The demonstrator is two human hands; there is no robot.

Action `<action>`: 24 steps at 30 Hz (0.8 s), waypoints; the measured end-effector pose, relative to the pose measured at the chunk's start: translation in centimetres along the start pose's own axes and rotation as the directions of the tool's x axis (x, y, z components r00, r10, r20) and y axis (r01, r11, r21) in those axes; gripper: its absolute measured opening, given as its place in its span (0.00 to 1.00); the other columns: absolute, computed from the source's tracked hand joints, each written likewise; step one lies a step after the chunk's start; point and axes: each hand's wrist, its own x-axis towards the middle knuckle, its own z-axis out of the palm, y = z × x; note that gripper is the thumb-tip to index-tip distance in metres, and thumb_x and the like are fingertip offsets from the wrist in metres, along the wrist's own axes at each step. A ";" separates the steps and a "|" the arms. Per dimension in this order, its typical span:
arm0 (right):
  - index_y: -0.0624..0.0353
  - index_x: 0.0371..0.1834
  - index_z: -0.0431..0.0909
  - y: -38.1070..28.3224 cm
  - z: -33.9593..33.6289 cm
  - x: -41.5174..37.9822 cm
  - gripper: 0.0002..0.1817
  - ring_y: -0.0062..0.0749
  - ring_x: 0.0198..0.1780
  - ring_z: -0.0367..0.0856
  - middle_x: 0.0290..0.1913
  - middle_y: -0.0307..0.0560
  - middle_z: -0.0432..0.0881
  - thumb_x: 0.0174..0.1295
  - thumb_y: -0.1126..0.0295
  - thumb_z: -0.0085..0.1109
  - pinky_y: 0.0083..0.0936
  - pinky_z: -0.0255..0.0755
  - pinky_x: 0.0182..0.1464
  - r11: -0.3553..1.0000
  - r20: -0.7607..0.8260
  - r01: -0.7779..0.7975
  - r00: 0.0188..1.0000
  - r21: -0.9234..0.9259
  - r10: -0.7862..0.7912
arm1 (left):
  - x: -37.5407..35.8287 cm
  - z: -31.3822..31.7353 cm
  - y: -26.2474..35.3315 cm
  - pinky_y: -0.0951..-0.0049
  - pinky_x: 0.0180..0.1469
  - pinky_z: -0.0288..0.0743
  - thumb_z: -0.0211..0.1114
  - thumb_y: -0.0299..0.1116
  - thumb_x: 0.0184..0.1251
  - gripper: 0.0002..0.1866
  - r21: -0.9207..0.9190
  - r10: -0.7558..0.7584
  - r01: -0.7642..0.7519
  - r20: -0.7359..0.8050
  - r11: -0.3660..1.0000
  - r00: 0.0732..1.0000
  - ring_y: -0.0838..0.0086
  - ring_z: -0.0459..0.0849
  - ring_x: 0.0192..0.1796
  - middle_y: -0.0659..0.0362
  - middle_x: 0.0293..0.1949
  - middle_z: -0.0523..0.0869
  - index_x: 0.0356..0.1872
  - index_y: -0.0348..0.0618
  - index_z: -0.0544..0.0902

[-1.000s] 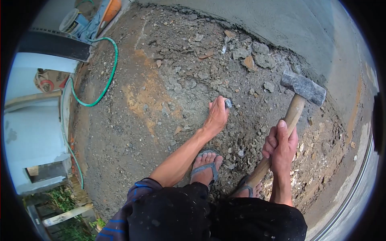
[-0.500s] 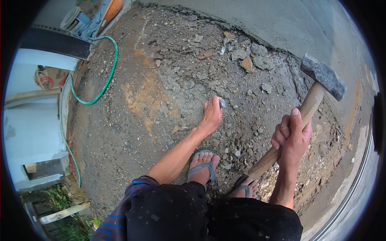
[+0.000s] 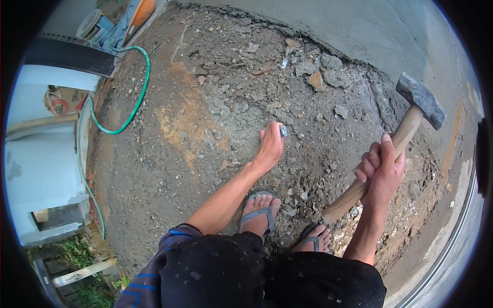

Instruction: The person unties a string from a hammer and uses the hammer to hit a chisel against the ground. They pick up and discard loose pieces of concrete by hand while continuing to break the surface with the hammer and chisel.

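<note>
My left hand (image 3: 269, 148) is closed around a steel chisel (image 3: 284, 131), held low over the broken ground. Only the chisel's blunt grey top end pokes out of the fist; its lower part is hidden by the hand. Over on the right, my right hand (image 3: 382, 172) grips the wooden handle of a sledgehammer (image 3: 405, 128), thumb laid along the wood. The hammer's heavy grey metal head (image 3: 422, 100) is raised at the upper right, apart from the chisel. Beneath the hands lies rough, crumbled soil and concrete rubble (image 3: 303, 154).
My sandalled feet (image 3: 257, 213) stand just below the chisel. Larger rubble chunks (image 3: 331, 72) lie beside a smooth wet-looking concrete slab (image 3: 359, 25). A green hose (image 3: 146, 82) curls at left, near a bucket (image 3: 95, 25) and a paper sack (image 3: 64, 100).
My right hand and the sledgehammer have shifted a little to the right, the head moving outward. My left hand and the chisel have stayed practically still.
</note>
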 end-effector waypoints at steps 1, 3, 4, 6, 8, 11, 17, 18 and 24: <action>0.54 0.43 0.63 0.8 0.5 -0.1 0.09 0.13 0.15 0.56 0.20 0.31 0.61 0.76 0.64 0.52 0.16 0.52 0.13 0.999 -0.040 0.034 0.999 0.019 -0.033 | -0.1 -0.1 0.1 0.52 0.59 0.61 0.57 0.21 0.66 0.22 -0.009 -0.012 0.012 0.020 1.000 1.000 0.46 0.75 0.56 0.39 0.51 0.75 0.60 0.34 0.63; 0.55 0.43 0.64 5.2 1.3 -1.6 0.09 0.14 0.15 0.60 0.20 0.32 0.64 0.75 0.65 0.52 0.16 0.56 0.14 1.000 -0.040 -0.012 0.999 -0.003 0.012 | 0.0 -0.3 0.3 0.52 0.59 0.61 0.56 0.21 0.66 0.22 -0.018 -0.014 0.015 0.045 1.000 0.999 0.46 0.75 0.56 0.40 0.50 0.75 0.60 0.34 0.63; 0.56 0.43 0.65 9.0 1.2 -2.9 0.08 0.16 0.16 0.63 0.21 0.33 0.66 0.75 0.66 0.52 0.17 0.58 0.15 0.994 0.000 -0.094 0.996 -0.050 0.094 | 0.0 -0.2 0.1 0.52 0.59 0.61 0.56 0.21 0.67 0.22 -0.009 0.005 -0.005 0.019 1.000 1.000 0.46 0.75 0.55 0.40 0.50 0.75 0.60 0.34 0.63; 0.58 0.44 0.66 14.2 0.8 -4.0 0.07 0.18 0.16 0.66 0.21 0.34 0.68 0.73 0.68 0.53 0.19 0.62 0.16 0.817 0.283 -0.312 0.828 -0.486 0.484 | -0.8 0.1 -0.1 0.51 0.59 0.61 0.55 0.21 0.67 0.21 -0.007 0.034 -0.034 0.005 0.999 0.999 0.47 0.75 0.55 0.40 0.50 0.75 0.60 0.35 0.63; 0.58 0.44 0.67 12.8 -1.2 -2.1 0.07 0.19 0.16 0.66 0.22 0.34 0.69 0.72 0.69 0.54 0.20 0.63 0.16 0.808 0.253 -0.368 0.818 -0.461 0.517 | 0.0 0.1 -0.8 0.51 0.58 0.62 0.55 0.21 0.68 0.20 0.005 0.035 -0.035 0.006 0.999 0.999 0.47 0.75 0.54 0.41 0.49 0.75 0.59 0.35 0.63; 0.56 0.42 0.66 5.0 -1.7 -2.1 0.08 0.15 0.16 0.62 0.21 0.32 0.65 0.72 0.68 0.55 0.19 0.60 0.15 0.843 0.185 -0.429 0.845 -0.324 0.501 | -0.1 0.6 -1.2 0.51 0.57 0.63 0.56 0.22 0.67 0.20 0.009 0.037 -0.037 -0.004 0.999 0.999 0.47 0.75 0.53 0.41 0.48 0.75 0.58 0.35 0.64; 0.52 0.34 0.62 -1.8 1.1 0.5 0.14 0.12 0.13 0.55 0.17 0.29 0.59 0.76 0.62 0.53 0.15 0.51 0.13 0.971 -0.079 0.203 0.978 0.124 -0.194 | -2.0 -0.6 -0.2 0.49 0.62 0.60 0.62 0.25 0.61 0.32 0.178 0.060 -0.059 -0.002 0.982 0.998 0.50 0.70 0.62 0.44 0.59 0.70 0.66 0.33 0.60; 0.52 0.32 0.62 0.6 2.0 0.1 0.14 0.12 0.13 0.55 0.16 0.29 0.59 0.76 0.63 0.53 0.16 0.52 0.13 0.959 -0.132 0.231 0.969 0.167 -0.210 | -2.2 -0.7 -0.2 0.49 0.62 0.60 0.62 0.25 0.61 0.32 0.178 0.058 -0.057 -0.002 0.982 0.998 0.50 0.70 0.62 0.44 0.59 0.70 0.66 0.33 0.60; 0.60 0.42 0.69 10.3 -0.1 -2.2 0.10 0.19 0.17 0.66 0.21 0.35 0.68 0.71 0.67 0.57 0.23 0.63 0.17 0.729 0.222 -0.529 0.721 -0.435 0.656 | -0.4 -1.2 -0.1 0.46 0.79 0.45 0.62 0.25 0.57 0.40 0.271 0.171 -0.159 -0.021 0.949 0.985 0.47 0.55 0.78 0.39 0.74 0.58 0.71 0.32 0.53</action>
